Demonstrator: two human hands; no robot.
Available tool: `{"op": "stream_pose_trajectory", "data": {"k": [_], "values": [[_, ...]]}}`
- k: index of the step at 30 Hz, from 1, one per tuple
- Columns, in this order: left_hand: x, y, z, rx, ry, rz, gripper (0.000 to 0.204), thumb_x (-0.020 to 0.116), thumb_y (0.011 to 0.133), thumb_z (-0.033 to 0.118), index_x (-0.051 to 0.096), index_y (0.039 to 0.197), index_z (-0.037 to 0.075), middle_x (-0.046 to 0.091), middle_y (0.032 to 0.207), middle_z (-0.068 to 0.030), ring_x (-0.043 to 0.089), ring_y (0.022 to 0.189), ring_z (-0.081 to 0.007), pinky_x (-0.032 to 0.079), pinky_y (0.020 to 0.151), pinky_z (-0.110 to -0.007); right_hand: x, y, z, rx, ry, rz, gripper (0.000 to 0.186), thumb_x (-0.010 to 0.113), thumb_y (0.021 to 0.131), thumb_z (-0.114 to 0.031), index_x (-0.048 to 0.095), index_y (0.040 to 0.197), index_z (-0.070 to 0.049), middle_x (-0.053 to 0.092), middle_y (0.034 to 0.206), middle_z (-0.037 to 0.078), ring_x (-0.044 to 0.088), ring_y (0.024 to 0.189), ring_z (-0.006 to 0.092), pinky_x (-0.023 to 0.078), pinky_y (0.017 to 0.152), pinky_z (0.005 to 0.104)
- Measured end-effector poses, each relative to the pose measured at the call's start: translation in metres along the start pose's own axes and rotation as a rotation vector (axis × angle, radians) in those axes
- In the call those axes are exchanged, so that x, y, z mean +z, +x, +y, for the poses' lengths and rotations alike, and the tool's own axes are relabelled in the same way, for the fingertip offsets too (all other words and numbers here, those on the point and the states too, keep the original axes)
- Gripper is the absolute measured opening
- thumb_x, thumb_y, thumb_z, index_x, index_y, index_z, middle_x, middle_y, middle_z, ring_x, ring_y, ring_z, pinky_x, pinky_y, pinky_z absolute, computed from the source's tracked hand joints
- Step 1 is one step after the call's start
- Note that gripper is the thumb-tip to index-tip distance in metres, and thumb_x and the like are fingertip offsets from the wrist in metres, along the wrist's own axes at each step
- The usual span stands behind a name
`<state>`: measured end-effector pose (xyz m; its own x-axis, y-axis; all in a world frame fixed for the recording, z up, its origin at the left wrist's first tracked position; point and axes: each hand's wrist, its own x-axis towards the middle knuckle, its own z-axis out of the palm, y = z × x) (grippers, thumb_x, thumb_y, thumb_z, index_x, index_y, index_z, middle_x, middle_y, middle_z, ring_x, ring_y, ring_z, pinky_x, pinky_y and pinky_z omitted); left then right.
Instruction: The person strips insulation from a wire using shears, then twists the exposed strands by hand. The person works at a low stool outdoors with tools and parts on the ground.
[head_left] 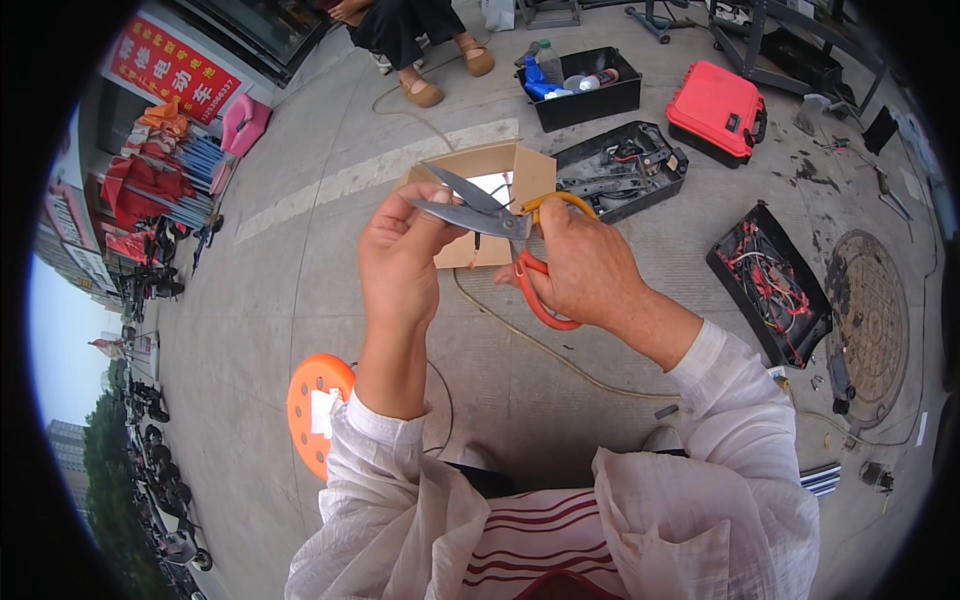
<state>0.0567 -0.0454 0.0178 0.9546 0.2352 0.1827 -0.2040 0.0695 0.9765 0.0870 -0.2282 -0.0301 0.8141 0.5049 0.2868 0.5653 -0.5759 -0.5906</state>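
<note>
In front of my chest my right hand grips a pair of scissors by their yellow and orange-red handles. The dark blades stand apart and point left toward my left hand. My left fingers are closed in a pinch right at the blades, with the lower blade's tip overlapping them. Whatever lies between these fingers is too hidden to name. Behind and below both hands stands an open cardboard box with something white inside. A short dark piece with a copper-coloured end shows near the lower blade, in front of the box.
An orange stool stands by my left forearm. Black trays hold bottles, metal parts and tangled wires. Beyond are a red case and a seated person. A cable crosses the ground.
</note>
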Motion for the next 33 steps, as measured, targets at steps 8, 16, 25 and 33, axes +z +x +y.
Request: {"op": "stream_pose_trajectory", "data": {"k": [8,16,25,33], "values": [[0.002,-0.001,0.001,-0.074,-0.086,-0.027,0.008,0.058,0.093,0.007,0.060,0.096,0.000,0.065,0.092,-0.0066,0.066,0.082,-0.0157,0.057,0.075,-0.028,0.006,-0.001,0.002,0.000,0.009,0.021,0.080,0.067,0.073,-0.067,0.047,0.094,0.008,0.062,0.071,0.021,0.067,0.068,0.0328,0.054,0.061,0.0403],[-0.006,0.005,-0.004,0.041,-0.194,-0.173,0.019,0.057,0.092,0.000,0.053,0.110,0.003,0.063,0.097,-0.0072,0.066,0.090,-0.0181,0.057,0.079,-0.032,-0.002,-0.003,0.004,-0.051,0.190,0.000,0.071,0.067,0.076,-0.063,0.046,0.088,0.003,0.060,0.073,0.021,0.064,0.067,0.0378,0.051,0.061,0.0435],[-0.019,0.010,0.002,0.213,0.038,-0.356,0.031,0.056,0.086,-0.010,0.055,0.116,-0.001,0.061,0.100,-0.0074,0.063,0.095,-0.0160,0.055,0.082,-0.031,-0.014,-0.002,0.005,-0.023,0.218,-0.165,0.066,0.070,0.078,-0.056,0.047,0.096,0.003,0.061,0.081,0.020,0.064,0.073,0.0371,0.050,0.065,0.0425],[-0.024,0.007,0.006,0.211,0.078,-0.372,0.019,0.056,0.086,-0.011,0.058,0.104,-0.003,0.062,0.102,-0.0086,0.063,0.093,-0.0159,0.054,0.082,-0.029,-0.013,-0.001,0.006,-0.015,0.233,-0.209,0.067,0.071,0.078,-0.054,0.046,0.102,0.003,0.062,0.086,0.020,0.065,0.078,0.0361,0.050,0.067,0.0420]]}}
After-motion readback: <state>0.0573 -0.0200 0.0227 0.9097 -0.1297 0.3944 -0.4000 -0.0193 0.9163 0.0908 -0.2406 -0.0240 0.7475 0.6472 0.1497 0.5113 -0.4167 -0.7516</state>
